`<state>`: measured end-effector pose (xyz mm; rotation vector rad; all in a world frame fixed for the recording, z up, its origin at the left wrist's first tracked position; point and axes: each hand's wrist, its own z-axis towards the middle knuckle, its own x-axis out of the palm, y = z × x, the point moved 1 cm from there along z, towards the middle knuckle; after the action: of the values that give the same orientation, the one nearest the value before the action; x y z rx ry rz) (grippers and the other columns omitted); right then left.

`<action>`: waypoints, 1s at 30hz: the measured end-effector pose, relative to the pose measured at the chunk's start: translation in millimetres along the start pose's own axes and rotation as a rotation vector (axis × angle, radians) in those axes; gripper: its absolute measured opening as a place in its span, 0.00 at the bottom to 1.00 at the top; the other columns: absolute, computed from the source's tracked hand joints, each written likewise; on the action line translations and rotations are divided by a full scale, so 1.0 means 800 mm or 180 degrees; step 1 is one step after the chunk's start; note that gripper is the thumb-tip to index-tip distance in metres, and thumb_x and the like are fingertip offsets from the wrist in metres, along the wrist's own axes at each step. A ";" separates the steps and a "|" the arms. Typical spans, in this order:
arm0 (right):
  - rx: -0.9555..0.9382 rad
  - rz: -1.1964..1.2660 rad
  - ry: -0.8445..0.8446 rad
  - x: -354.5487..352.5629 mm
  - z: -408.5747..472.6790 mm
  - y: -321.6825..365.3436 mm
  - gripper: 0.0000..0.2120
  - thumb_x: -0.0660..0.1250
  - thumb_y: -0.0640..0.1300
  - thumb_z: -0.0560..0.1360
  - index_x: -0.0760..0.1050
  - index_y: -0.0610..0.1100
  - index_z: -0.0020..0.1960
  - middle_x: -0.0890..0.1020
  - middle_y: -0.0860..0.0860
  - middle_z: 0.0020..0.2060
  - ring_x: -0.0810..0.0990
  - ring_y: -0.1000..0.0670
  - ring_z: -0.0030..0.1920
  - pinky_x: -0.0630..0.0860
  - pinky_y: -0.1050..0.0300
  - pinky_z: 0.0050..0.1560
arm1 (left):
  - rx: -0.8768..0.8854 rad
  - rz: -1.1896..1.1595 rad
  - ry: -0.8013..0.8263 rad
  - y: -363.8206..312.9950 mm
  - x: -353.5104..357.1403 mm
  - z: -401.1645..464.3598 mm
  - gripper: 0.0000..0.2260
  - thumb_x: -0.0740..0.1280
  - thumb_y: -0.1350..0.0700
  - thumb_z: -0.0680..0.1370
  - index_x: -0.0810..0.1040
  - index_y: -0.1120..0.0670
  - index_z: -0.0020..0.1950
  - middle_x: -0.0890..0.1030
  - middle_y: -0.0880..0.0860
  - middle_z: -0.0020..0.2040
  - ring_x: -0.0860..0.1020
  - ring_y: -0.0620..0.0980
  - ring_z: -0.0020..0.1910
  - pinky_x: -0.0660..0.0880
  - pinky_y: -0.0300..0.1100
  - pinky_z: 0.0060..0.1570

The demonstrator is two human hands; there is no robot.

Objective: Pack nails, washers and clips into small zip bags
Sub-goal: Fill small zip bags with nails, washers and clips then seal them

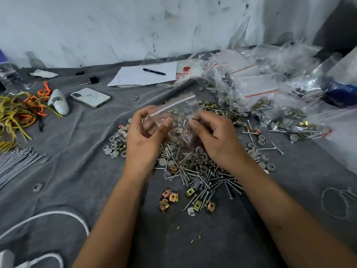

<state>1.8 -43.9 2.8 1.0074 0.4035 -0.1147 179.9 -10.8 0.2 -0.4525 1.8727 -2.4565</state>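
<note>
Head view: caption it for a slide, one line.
Both hands, left hand and right hand, hold a small zip bag above loose nails.

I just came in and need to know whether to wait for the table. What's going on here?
A person is packing small hardware. Both hands, left hand and right hand, hold a small clear zip bag above a heap of nails, grey washers and brass-coloured clips spread on a grey cloth. What the bag holds is too blurred to tell. More bags are piled at the right. A phone and a pen on paper lie behind.
</note>
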 end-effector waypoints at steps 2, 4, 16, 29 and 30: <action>0.0022 -0.0046 -0.0305 -0.005 0.001 -0.001 0.08 0.64 0.46 0.84 0.77 0.46 0.46 0.81 0.49 0.32 0.80 0.49 0.31 0.78 0.48 0.30 | -0.0181 0.0040 0.0135 -0.003 0.009 -0.003 0.27 0.76 0.52 0.74 0.71 0.52 0.70 0.87 0.56 0.55 0.86 0.56 0.51 0.83 0.43 0.45; 0.0016 -0.0142 -0.0565 -0.010 0.003 -0.002 0.10 0.65 0.45 0.83 0.76 0.42 0.46 0.79 0.47 0.31 0.78 0.47 0.29 0.75 0.49 0.29 | -0.0310 0.0278 0.0334 -0.005 0.022 -0.004 0.28 0.77 0.53 0.72 0.71 0.51 0.69 0.86 0.58 0.52 0.87 0.56 0.47 0.83 0.45 0.42; 0.0758 -0.0709 -0.2140 -0.177 0.023 -0.053 0.08 0.73 0.45 0.77 0.75 0.44 0.51 0.82 0.52 0.33 0.83 0.52 0.34 0.78 0.56 0.38 | 0.1110 0.2384 0.0255 0.006 0.252 0.028 0.31 0.76 0.58 0.76 0.67 0.52 0.75 0.73 0.55 0.70 0.72 0.53 0.69 0.73 0.47 0.67; 0.2423 -0.3509 -0.1085 -0.343 -0.075 -0.097 0.29 0.76 0.63 0.69 0.77 0.46 0.62 0.81 0.42 0.59 0.75 0.37 0.62 0.73 0.47 0.56 | 0.0892 0.4227 0.2161 0.070 0.377 -0.014 0.17 0.63 0.57 0.81 0.75 0.61 0.68 0.71 0.60 0.72 0.68 0.62 0.72 0.73 0.60 0.67; 0.2670 -0.3584 -0.1013 -0.346 -0.084 -0.099 0.35 0.76 0.66 0.69 0.75 0.46 0.67 0.79 0.41 0.63 0.73 0.35 0.65 0.73 0.45 0.60 | 0.0871 0.4282 0.2148 0.069 0.382 -0.015 0.17 0.63 0.56 0.81 0.76 0.62 0.67 0.71 0.61 0.72 0.68 0.63 0.72 0.72 0.61 0.68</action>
<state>-293.5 -54.5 13.4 1.4326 0.6056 -1.5401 -124.4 -72.6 10.8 1.3195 1.1207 -1.7869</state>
